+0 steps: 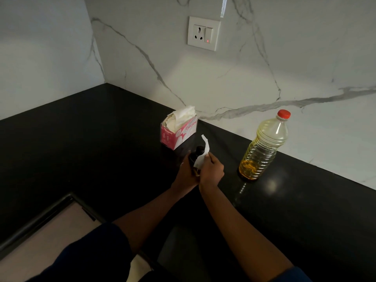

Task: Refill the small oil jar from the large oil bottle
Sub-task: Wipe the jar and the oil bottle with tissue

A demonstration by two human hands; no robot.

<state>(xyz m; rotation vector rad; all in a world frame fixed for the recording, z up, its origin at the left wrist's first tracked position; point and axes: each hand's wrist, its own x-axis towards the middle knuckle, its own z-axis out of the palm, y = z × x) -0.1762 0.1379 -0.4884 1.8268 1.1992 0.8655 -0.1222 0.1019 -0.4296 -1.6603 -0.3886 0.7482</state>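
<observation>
**Forearms extended to the jar; bottle stood off to the right**

Dark blue sleeves (97, 251) and bare forearms are stretched over the black polished surface (101, 149). The small dark capped oil jar (199, 150) is held roughly upright in the left hand (186, 171), fingers curled round its body. A white strip of tissue (204, 154) is pinched against it by the right hand (211, 169). The large clear plastic oil bottle (262, 147), red cap on, stands upright well to the right, nearer the right hand. That hand would probably have to be freed of the tissue first.

We see only the dark top of the small jar (199, 150); the left hand (186, 171), right hand (211, 169) and tissue (200, 160) hide its body and contents.
</observation>
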